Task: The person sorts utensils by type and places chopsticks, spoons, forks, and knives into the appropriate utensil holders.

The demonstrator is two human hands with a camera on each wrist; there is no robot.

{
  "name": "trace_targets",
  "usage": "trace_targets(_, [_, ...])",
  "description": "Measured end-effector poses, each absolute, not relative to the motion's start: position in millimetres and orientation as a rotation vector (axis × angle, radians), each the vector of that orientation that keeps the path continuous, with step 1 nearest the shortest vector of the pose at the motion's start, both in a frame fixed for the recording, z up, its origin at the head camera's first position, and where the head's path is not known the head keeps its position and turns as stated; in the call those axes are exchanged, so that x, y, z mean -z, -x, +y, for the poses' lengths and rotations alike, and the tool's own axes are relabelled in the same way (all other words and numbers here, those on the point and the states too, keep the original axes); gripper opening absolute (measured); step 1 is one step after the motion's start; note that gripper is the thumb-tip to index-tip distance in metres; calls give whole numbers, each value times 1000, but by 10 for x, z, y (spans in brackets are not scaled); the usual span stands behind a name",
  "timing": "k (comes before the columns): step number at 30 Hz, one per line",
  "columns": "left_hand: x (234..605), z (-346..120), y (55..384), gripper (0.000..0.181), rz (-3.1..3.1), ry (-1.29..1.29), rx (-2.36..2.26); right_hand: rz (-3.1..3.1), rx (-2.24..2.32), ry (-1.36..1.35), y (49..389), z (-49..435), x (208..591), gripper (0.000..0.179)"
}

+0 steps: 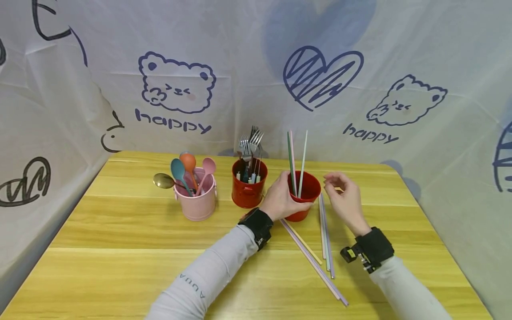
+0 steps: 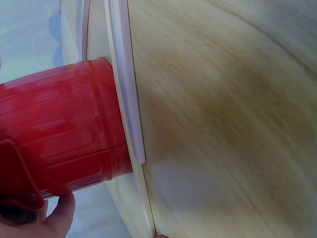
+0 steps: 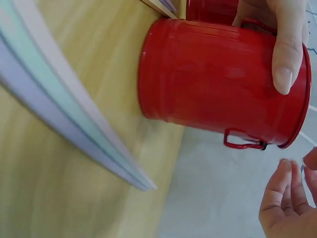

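Observation:
My left hand point(image 1: 278, 200) grips a red bucket point(image 1: 297, 217) by its side, the thumb across the front near the rim. A few chopsticks point(image 1: 302, 162), dark green, pink and pale mint, stand upright in it. To the right of the bucket is my right hand point(image 1: 345, 201), fingers loosely bent with the tips near the thumb and nothing visible held. In the right wrist view, its fingers point(image 3: 278, 196) are apart from the bucket's rim and small wire handle. Pastel chopsticks point(image 1: 326, 249) lie beside the bucket, and more chopsticks point(image 1: 314, 262) lie in front of it.
Left of the held bucket stands a second red bucket point(image 1: 247, 198) full of forks point(image 1: 252, 144). Farther left, a pink bucket point(image 1: 197, 206) holds several spoons point(image 1: 178, 168), one gold spoon point(image 1: 163, 180) leaning out. A printed cloth point(image 1: 248, 53) hangs behind the wooden table point(image 1: 120, 249).

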State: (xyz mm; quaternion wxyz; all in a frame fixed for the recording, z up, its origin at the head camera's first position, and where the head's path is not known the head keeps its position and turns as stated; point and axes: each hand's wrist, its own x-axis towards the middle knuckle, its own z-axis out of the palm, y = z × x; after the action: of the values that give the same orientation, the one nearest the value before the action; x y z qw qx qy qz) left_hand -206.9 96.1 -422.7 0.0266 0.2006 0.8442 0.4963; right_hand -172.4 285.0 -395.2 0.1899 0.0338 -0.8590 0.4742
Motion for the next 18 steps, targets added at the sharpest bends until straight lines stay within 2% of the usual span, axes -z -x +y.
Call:
trace_targets(11, [4244,964,2095,89,2619,-624,-1544,-2611,-1748,139,1630,3034,4035,36])
trace_targets(18, [4252,962,2079,90,2600,-629,-1563,-2756,-1757,211,1583,3126,4114,41])
